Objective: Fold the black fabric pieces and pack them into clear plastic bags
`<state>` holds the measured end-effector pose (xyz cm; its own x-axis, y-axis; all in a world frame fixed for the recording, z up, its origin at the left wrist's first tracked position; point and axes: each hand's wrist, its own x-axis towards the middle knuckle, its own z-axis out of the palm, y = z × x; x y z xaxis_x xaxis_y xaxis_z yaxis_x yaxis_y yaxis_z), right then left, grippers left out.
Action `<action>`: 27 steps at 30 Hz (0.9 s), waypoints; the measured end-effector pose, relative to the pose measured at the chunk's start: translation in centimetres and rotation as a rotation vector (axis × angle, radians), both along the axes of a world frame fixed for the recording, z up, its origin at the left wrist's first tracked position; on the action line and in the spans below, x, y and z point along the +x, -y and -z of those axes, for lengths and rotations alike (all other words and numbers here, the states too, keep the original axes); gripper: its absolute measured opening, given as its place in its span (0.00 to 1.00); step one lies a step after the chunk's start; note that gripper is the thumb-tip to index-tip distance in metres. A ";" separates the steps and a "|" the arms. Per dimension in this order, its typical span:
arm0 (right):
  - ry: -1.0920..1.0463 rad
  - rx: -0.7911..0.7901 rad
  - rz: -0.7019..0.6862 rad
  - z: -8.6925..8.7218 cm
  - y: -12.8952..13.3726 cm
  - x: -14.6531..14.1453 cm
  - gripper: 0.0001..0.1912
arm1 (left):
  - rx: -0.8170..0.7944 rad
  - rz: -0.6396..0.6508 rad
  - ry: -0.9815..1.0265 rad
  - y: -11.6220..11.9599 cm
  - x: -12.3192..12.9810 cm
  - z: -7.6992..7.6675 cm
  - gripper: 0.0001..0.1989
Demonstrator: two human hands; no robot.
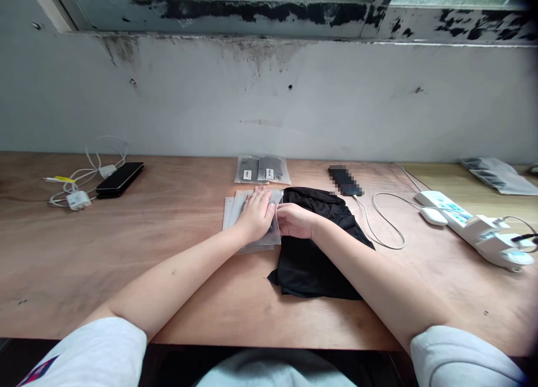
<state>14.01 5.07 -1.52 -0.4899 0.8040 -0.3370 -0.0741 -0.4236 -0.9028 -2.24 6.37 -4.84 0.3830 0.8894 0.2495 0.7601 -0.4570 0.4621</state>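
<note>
A small pile of frosted plastic zip bags [231, 212] lies on the table in front of me. My left hand [257, 212] rests flat on the top bag, fingers stretched out and together. At that bag's right edge, my right hand [295, 220] is closed with its fingers curled against the lifted plastic; its fingertips are partly hidden. Under my right wrist and forearm spreads a black cloth garment [321, 269], loosely laid out and creased. Just beyond the pile sit two filled plastic packets [272, 168] with dark contents and white labels.
A phone [345, 181] on a white cable lies right of the packets. Farther right is a white power strip [474, 224] with plugs, and another clear packet [498, 175]. At left are a black case [120, 179] and a charger [78, 200] with tangled cable. A wall [189, 107] closes the back.
</note>
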 end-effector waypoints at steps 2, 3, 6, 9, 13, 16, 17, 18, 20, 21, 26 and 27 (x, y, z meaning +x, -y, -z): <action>0.079 0.013 -0.016 0.5 -0.5 0.3 0.03 | -0.034 -0.008 -0.074 -0.1 -0.1 0.0 0.27; 0.140 0.038 -0.004 0.8 -0.8 0.4 0.02 | -0.055 -0.014 -0.107 -0.2 -0.1 0.1 0.28; 0.213 0.114 0.090 1.6 -1.2 0.6 0.03 | -0.099 -0.035 -0.160 -0.5 -0.3 0.3 0.31; 0.006 0.029 0.002 2.0 -1.0 0.6 0.06 | -0.107 -0.039 -0.183 -0.7 -0.3 0.3 0.32; -0.041 -0.010 -0.125 2.1 -1.2 1.1 0.10 | -0.118 -0.032 -0.243 -0.8 -0.4 0.2 0.32; 0.225 0.122 -0.046 2.3 -2.0 1.8 0.05 | -0.161 0.018 -0.326 -0.9 -0.7 -0.1 0.32; 0.333 0.182 -0.001 2.5 -2.3 2.0 0.05 | -0.179 0.035 -0.352 -1.0 -0.8 -0.3 0.32; 0.434 0.243 0.042 2.6 -2.5 2.1 0.05 | -0.194 0.045 -0.373 -1.0 -1.0 -0.5 0.32; 0.599 0.363 0.115 3.0 -3.0 2.4 0.06 | -0.221 0.043 -0.407 -1.0 -1.3 -0.9 0.32; 0.662 0.438 0.152 3.2 -3.2 2.6 0.07 | -0.230 0.036 -0.423 -0.9 -1.3 -1.1 0.33; 0.821 1.023 0.275 4.2 -3.6 2.9 0.12 | -0.142 -0.022 -0.480 -0.2 -1.2 -1.5 0.33; 0.842 1.111 0.249 4.4 -3.6 2.9 0.13 | -0.111 -0.034 -0.483 -0.1 -1.0 -1.4 0.33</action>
